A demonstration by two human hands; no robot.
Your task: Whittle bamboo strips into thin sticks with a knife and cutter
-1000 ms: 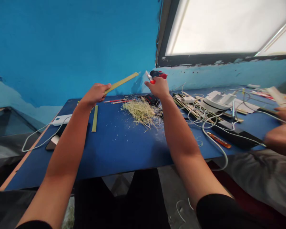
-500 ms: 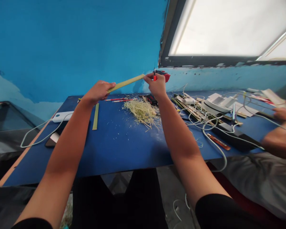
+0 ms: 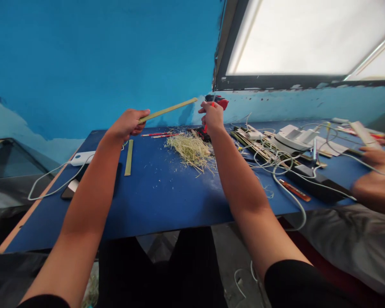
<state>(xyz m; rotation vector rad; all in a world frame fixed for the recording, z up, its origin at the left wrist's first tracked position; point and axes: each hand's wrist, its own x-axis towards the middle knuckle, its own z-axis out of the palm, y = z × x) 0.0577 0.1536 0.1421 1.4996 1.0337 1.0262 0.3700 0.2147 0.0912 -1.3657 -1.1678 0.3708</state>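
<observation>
My left hand (image 3: pixel 128 123) grips one end of a pale green bamboo strip (image 3: pixel 170 110), which slants up to the right above the table. The strip's far end is free, a little short of my right hand (image 3: pixel 212 115). In my right fist is a slim orange-red knife (image 3: pixel 213 104); a narrow blade points upward and its handle end shows below the fingers. A second bamboo strip (image 3: pixel 128 158) lies on the blue table (image 3: pixel 167 205) beside my left forearm. Between my arms sits a heap of fine bamboo shavings (image 3: pixel 191 149).
Behind my right hand is a red and black power tool (image 3: pixel 218 102). White cables (image 3: pixel 276 164), bamboo pieces and a white device (image 3: pixel 291 139) crowd the right side. Another person's hand (image 3: pixel 377 164) works there. A white power strip (image 3: pixel 82 158) lies left.
My right hand has come off the strip's far end and its knife has tilted. My left hand has shifted slightly left with the strip, which now shows a narrower side.
</observation>
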